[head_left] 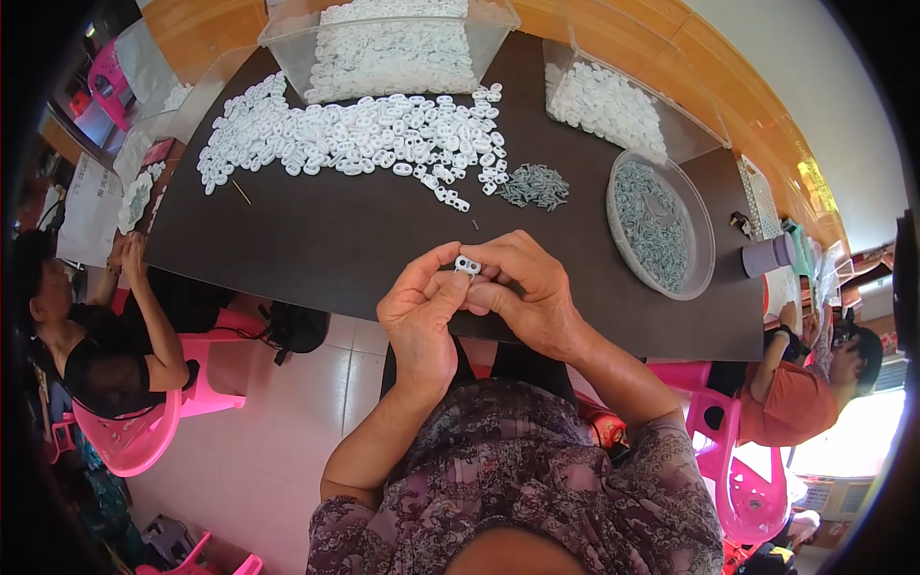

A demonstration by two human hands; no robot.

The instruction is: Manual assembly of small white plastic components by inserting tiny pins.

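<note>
My left hand (422, 311) pinches a small white plastic piece (467, 265) with two round holes, like a double-hole cord lock, just above the table's near edge. My right hand (522, 292) closes on the same piece from the other side, its thumb and fingers pressed in below it. What else may sit between the fingertips is hidden. Beyond my hands spreads a broad heap of like white pieces (355, 134). At that heap's right end lies a small pile of short grey-green rod-shaped pieces (537, 187), too small to tell whether springs or pins.
A clear bin (287, 48) of white pieces stands at the back, another clear bin (690, 139) at the back right. A round tub (707, 259) holds more grey rods. A lidded cup (767, 256) is at the right edge. People sit on pink chairs (144, 436) at both sides.
</note>
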